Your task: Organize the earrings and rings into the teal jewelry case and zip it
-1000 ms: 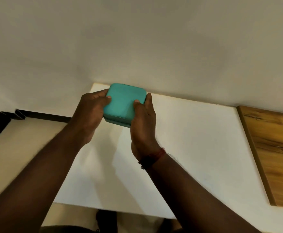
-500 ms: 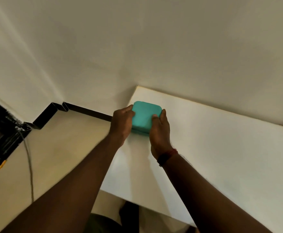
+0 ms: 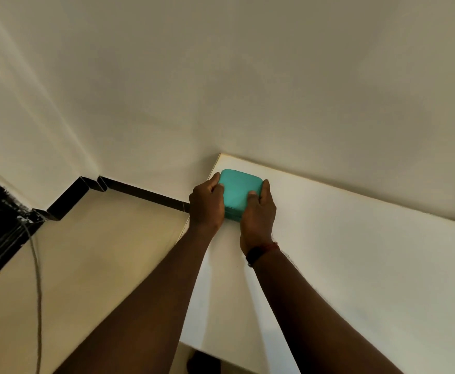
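Nearest, your two forearms reach forward over the white table (image 3: 356, 265); a dark band with a red thread (image 3: 258, 252) circles the right wrist. Farther on, your left hand (image 3: 207, 205) and right hand (image 3: 257, 211) each grip a side of the closed teal jewelry case (image 3: 238, 191), which sits at the table's far left corner, close to the wall (image 3: 275, 90). No earrings or rings show. Judged step: setting the closed case down. Whether the zip is fully drawn cannot be told; your next move calls for checking it, then releasing.
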